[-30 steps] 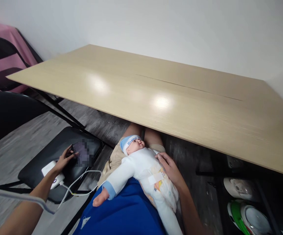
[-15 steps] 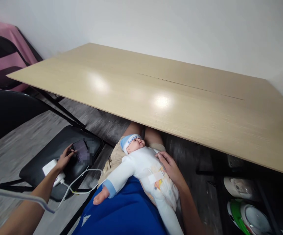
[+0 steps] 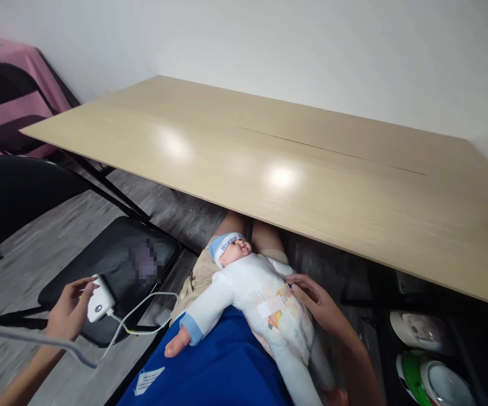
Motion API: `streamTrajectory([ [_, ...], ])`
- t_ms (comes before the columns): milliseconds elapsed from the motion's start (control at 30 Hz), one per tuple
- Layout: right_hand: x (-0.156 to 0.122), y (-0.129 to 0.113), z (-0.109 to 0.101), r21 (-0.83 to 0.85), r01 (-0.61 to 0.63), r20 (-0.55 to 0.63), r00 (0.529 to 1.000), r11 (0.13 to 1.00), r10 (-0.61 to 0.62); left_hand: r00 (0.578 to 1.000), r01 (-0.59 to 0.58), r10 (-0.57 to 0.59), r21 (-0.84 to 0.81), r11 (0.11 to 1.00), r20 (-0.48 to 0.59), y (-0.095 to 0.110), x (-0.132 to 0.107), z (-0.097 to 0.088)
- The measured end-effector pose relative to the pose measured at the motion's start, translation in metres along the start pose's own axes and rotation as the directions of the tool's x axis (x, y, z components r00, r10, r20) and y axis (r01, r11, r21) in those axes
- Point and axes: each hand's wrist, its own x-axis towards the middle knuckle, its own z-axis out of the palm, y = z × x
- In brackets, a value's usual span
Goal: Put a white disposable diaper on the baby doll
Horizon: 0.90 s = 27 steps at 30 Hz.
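Observation:
A baby doll (image 3: 248, 285) in white clothes, a blue cap and a printed diaper lies on my lap, head toward the table. My right hand (image 3: 318, 301) lies flat on the doll's diaper side, fingers stretched. My left hand (image 3: 69, 309) hovers over the black chair seat (image 3: 75, 282) on my left, fingers loosely apart, its fingertips at the edge of a white power bank (image 3: 100, 299). A white cable (image 3: 142, 318) runs from the power bank toward me. A dark phone (image 3: 142, 260) lies on the seat beyond the hand. A blue cloth (image 3: 222, 366) covers my lap under the doll.
A long pale wooden table (image 3: 311, 163) spans the view above my knees, with a white wall behind it. Another black chair (image 3: 11, 192) stands at left, and a pink-covered table (image 3: 3, 62) at far left. Green and white round objects (image 3: 434, 380) sit on the floor at right.
My left hand has pulled back from the phone to the power bank. My right hand has slid a little down the doll toward the diaper.

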Motion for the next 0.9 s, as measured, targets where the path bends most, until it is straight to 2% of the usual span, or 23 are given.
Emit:
streamTrajectory([
  [67,-0.003,0.001,0.001,-0.022,-0.028,0.027,0.999,0.999,0.029,0.996,-0.047,0.047,0.0,0.999,-0.078,-0.004,-0.005,0.008],
  [100,-0.003,0.002,0.003,-0.03,-0.035,0.025,0.999,0.999,0.036,0.993,-0.091,0.093,0.027,0.995,-0.079,-0.004,-0.004,0.015],
  [200,0.0,0.006,0.01,-0.033,-0.032,-0.019,0.999,0.999,0.032,0.982,-0.187,0.186,0.173,0.967,0.019,0.006,0.004,0.044],
  [300,0.003,0.013,0.016,-0.012,-0.031,-0.057,0.998,0.999,0.031,0.991,-0.128,0.112,0.275,0.953,0.076,0.018,0.012,0.066],
  [367,0.003,0.016,0.019,-0.01,-0.026,-0.084,0.996,1.0,0.025,0.995,-0.084,0.064,0.293,0.952,0.075,0.023,0.016,0.073],
  [767,0.0,0.014,0.021,-0.02,-0.036,-0.113,0.993,0.999,0.033,1.0,-0.01,0.003,0.287,0.958,0.024,0.054,0.021,0.07],
  [900,-0.001,0.014,0.021,-0.029,-0.026,-0.12,0.992,0.999,0.023,0.999,0.027,-0.031,0.223,0.974,0.012,0.065,0.015,0.06],
])
